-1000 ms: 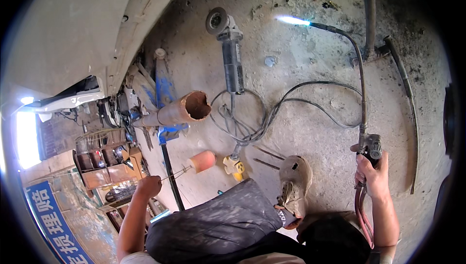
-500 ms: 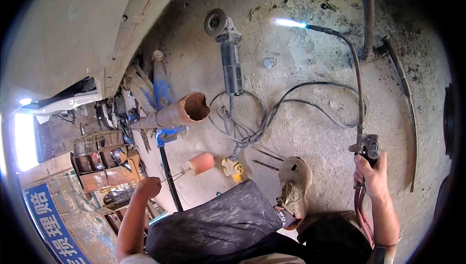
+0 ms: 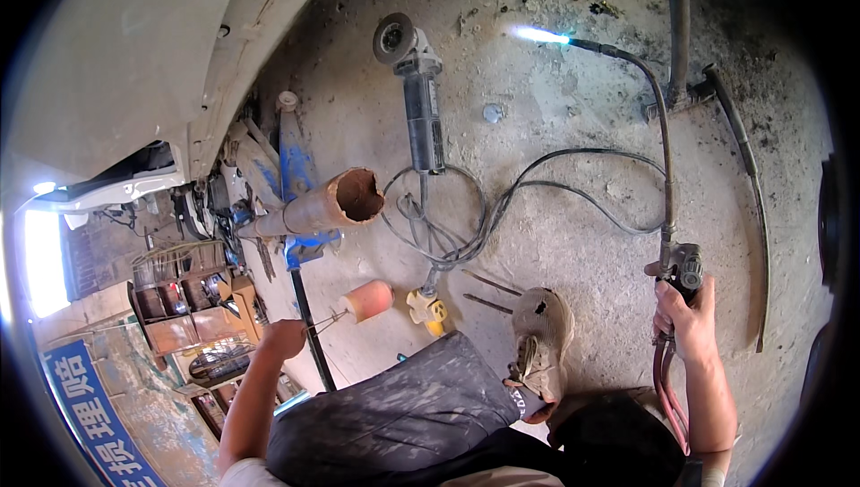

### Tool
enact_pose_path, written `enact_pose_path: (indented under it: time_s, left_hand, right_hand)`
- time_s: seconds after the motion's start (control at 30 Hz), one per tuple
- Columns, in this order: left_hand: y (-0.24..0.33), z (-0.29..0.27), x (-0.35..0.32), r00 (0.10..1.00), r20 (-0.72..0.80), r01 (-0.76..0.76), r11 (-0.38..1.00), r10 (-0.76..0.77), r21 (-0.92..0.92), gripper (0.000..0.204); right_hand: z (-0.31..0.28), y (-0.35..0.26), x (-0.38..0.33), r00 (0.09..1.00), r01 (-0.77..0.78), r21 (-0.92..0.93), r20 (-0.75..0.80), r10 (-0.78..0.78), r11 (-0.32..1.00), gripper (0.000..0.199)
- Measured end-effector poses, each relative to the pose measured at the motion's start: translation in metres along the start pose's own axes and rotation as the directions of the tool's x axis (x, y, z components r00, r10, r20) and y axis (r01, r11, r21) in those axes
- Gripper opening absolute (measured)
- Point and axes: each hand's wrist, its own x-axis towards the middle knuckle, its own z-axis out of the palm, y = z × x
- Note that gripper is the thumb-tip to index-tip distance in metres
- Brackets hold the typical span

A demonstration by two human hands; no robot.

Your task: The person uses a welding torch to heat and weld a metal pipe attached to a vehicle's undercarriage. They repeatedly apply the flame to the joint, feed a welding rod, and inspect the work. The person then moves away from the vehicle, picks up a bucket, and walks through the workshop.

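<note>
My right hand (image 3: 690,312) is wrapped round the handle of a lit gas torch (image 3: 666,155). Its long bent tube reaches away from me, and a bright blue-white flame (image 3: 540,35) points left from the tip, over the floor. At lower left, my left hand (image 3: 284,339) is closed on thin metal rods (image 3: 327,323). At their far end is an orange-pink cylinder (image 3: 368,301), held off to the left of my knee. Just beyond it, a rusty pipe (image 3: 313,207) with a ragged open end juts to the right above a blue jack (image 3: 297,169).
An angle grinder (image 3: 419,106) lies on the concrete, its cable (image 3: 582,155) looped beside a yellow plug (image 3: 428,310). Two rods (image 3: 491,288) lie near my shoe (image 3: 542,335). A pale vehicle panel (image 3: 107,57) hangs at upper left; a black hose (image 3: 751,173) runs along the right.
My left hand has shifted slightly up and to the right, nearer the cylinder. The torch stays nearly in place, and its flame looks a little slimmer. The whole view has moved slightly.
</note>
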Motion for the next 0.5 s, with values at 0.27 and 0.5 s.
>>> enact_pose_path:
  time_s: [0.27, 0.5]
  left_hand:
    - [0.001, 0.049, 0.053, 0.968, 0.207, 0.123, 0.989, -0.139, 0.086, 0.024]
    - [0.01, 0.065, 0.074, 0.985, 0.123, 0.085, 0.963, -0.12, 0.256, 0.025]
  right_hand:
    - [-0.006, -0.011, -0.001, 0.998, -0.032, -0.035, 0.043, 0.034, 0.999, 0.02]
    - [-0.011, -0.004, 0.003, 0.999, -0.019, -0.173, 0.034, 0.025, 0.985, 0.027]
